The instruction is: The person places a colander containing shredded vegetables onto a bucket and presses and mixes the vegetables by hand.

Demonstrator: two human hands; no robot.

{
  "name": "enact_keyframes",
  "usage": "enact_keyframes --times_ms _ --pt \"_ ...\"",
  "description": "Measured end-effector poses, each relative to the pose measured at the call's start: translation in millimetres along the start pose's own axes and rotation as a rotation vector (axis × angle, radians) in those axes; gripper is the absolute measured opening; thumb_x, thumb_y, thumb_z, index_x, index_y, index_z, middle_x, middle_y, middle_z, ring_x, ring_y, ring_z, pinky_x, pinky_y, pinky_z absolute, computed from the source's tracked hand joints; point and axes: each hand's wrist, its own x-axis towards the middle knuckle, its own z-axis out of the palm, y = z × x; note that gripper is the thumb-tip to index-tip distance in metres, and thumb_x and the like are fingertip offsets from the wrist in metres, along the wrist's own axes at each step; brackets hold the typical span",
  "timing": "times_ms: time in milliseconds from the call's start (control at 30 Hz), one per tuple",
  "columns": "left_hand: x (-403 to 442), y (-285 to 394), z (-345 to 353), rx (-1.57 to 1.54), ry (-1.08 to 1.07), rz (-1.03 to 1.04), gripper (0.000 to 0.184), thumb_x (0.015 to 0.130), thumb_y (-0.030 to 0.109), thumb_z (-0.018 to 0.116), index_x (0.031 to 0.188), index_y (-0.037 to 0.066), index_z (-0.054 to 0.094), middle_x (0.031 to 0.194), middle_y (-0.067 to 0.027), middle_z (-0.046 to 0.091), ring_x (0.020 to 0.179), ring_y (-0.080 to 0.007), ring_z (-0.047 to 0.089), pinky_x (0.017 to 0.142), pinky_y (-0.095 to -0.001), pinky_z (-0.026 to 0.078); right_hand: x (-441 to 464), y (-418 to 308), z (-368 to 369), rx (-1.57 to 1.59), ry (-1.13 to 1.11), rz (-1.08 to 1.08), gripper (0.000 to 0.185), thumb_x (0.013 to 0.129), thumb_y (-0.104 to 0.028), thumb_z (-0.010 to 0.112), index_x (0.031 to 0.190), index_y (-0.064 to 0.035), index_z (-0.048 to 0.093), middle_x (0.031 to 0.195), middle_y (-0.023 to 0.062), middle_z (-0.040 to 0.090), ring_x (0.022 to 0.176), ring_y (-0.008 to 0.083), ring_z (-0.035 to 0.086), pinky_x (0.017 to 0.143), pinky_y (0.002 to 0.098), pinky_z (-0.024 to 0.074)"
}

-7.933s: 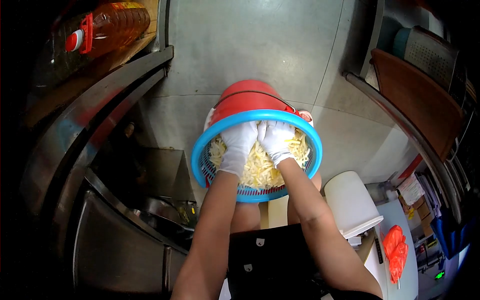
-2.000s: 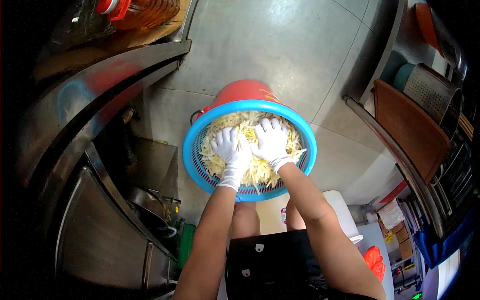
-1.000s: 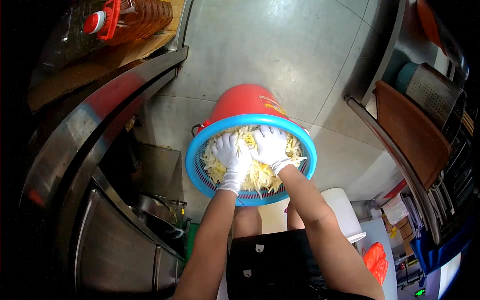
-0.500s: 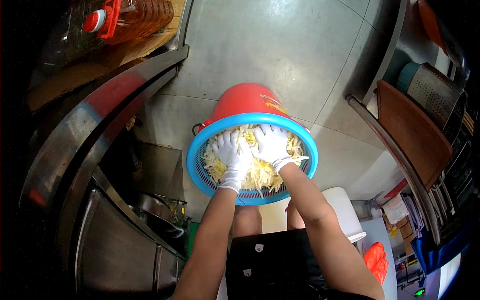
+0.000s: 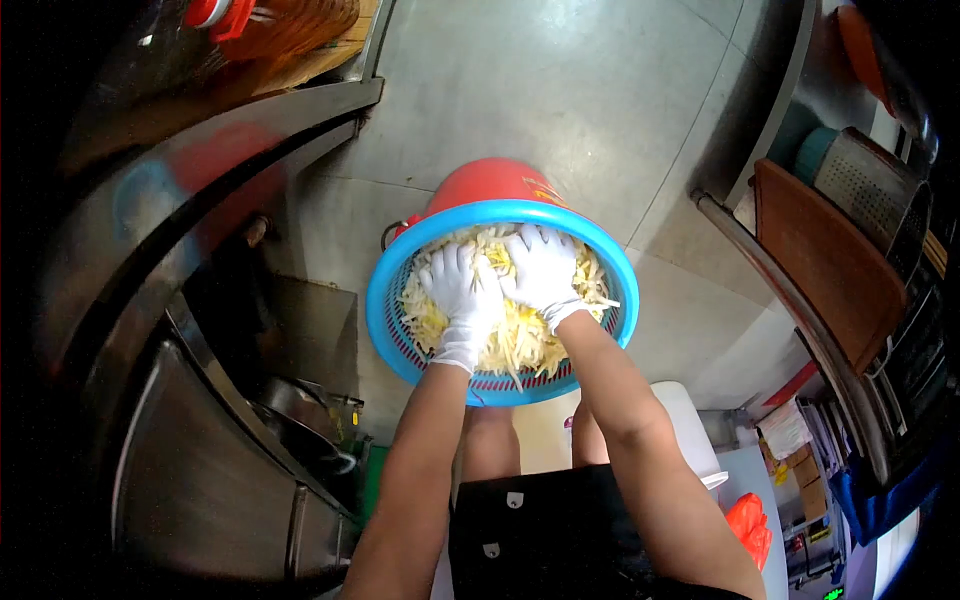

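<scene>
A blue-rimmed basket (image 5: 374,310) rests in or on a red bucket (image 5: 495,182) and holds pale yellow shredded strips (image 5: 520,345). My left hand (image 5: 464,290), in a white glove, presses onto the strips left of the middle, fingers spread. Beside it my right hand (image 5: 541,268), gloved too, lies on the strips with its fingers apart and the fingertips partly sunk among them. The two thumbs are close together. Neither hand is closed round anything that shows.
Grey floor tiles (image 5: 520,90) lie beyond the bucket. A metal rail (image 5: 780,310) and a brown board (image 5: 825,265) are on the right. A white bucket (image 5: 688,430) and a red bag (image 5: 749,528) stand lower right. At the upper left is a bottle (image 5: 290,25).
Compared with the oldest frame, the hands have come up from deeper among the strips and lie flatter on top. Over the last second they have barely moved, while the view has shifted slightly.
</scene>
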Motion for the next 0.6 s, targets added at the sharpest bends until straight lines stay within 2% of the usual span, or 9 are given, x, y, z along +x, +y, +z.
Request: enact_keyframes --times_ms 67,100,200,233,333,367,467,500,600 --pt "-0.4 -0.3 0.4 0.010 0.005 -0.007 0.031 0.085 0.036 0.048 0.096 0.008 0.058 0.098 -0.0096 0.060 0.096 -0.0306 0.053 0.081 -0.0473 0.035 -1.1 -0.3 0.1 -0.011 0.009 -0.011 0.037 0.061 -0.039 0.068 0.090 -0.0156 0.065 0.090 0.0050 0.058 0.087 0.0273 0.057 0.070 0.0445 0.0460" --pt "-0.5 -0.9 0.2 0.014 0.004 -0.006 0.030 0.086 0.035 0.049 0.096 0.008 0.058 0.098 -0.0095 0.060 0.096 -0.0302 0.054 0.081 -0.0471 0.035 -1.0 -1.8 -2.0 0.003 -0.053 0.022 0.036 0.061 -0.037 0.068 0.089 -0.0143 0.064 0.091 0.0063 0.058 0.088 0.0278 0.057 0.072 0.0454 0.0465" --pt "3.3 -1.6 -0.5 0.015 -0.016 -0.004 0.029 0.087 0.034 0.051 0.097 0.008 0.059 0.102 -0.0099 0.061 0.099 -0.0301 0.054 0.083 -0.0478 0.035 3.3 -7.3 -9.5 0.003 -0.044 0.042 0.034 0.068 -0.039 0.067 0.089 -0.0132 0.063 0.088 0.0067 0.058 0.088 0.0276 0.057 0.076 0.0450 0.0453" --pt "2.7 -2.9 -0.5 0.028 -0.047 -0.035 0.032 0.086 0.036 0.054 0.105 0.011 0.061 0.106 -0.0077 0.062 0.103 -0.0294 0.054 0.087 -0.0497 0.035 2.8 -11.1 -12.9 0.036 -0.061 0.069 0.034 0.073 -0.038 0.065 0.093 -0.0103 0.063 0.095 0.0100 0.059 0.095 0.0304 0.055 0.082 0.0489 0.0443" --pt "0.2 2.6 -24.6 -0.106 -0.116 -0.087 0.037 0.087 0.037 0.057 0.112 0.010 0.062 0.115 -0.0090 0.061 0.112 -0.0285 0.052 0.094 -0.0505 0.034 -3.7 -25.3 -30.3 -0.020 -0.112 0.096 0.038 0.077 -0.036 0.063 0.102 -0.0072 0.064 0.110 0.0147 0.059 0.108 0.0349 0.053 0.091 0.0547 0.0410" --pt "1.5 6.5 -38.4 -0.141 -0.155 -0.113 0.041 0.087 0.036 0.060 0.117 0.009 0.062 0.123 -0.0104 0.059 0.122 -0.0278 0.049 0.101 -0.0501 0.032 -7.0 -32.3 -35.8 -0.070 -0.103 0.092 0.043 0.080 -0.033 0.063 0.112 -0.0044 0.063 0.125 0.0175 0.056 0.119 0.0390 0.048 0.100 0.0596 0.0354" --pt "-3.3 -2.1 -57.0 -0.216 -0.070 -0.003 0.043 0.087 0.034 0.061 0.121 0.007 0.061 0.129 -0.0116 0.058 0.126 -0.0284 0.047 0.106 -0.0498 0.030 -2.5 -52.9 -75.2 -0.108 -0.129 -0.076 0.047 0.083 -0.032 0.062 0.120 -0.0044 0.061 0.129 0.0185 0.056 0.121 0.0395 0.050 0.103 0.0589 0.0346" --pt "-1.9 -2.4 -67.8 -0.199 -0.083 0.015 0.043 0.089 0.031 0.059 0.124 0.006 0.060 0.130 -0.0134 0.058 0.125 -0.0308 0.048 0.106 -0.0480 0.032 0.0 -58.5 -82.1 -0.067 -0.184 -0.112 0.047 0.084 -0.030 0.062 0.122 -0.0031 0.060 0.130 0.0181 0.056 0.125 0.0393 0.048 0.106 0.0573 0.0339" --pt "9.2 -9.6 -81.8 -0.227 -0.026 0.099 0.040 0.091 0.026 0.055 0.124 0.005 0.060 0.128 -0.0149 0.059 0.121 -0.0336 0.052 0.103 -0.0474 0.037 18.4 -45.7 -71.1 -0.004 -0.074 -0.390 0.045 0.084 -0.030 0.062 0.120 -0.0019 0.061 0.128 0.0177 0.058 0.124 0.0357 0.050 0.107 0.0531 0.0350"
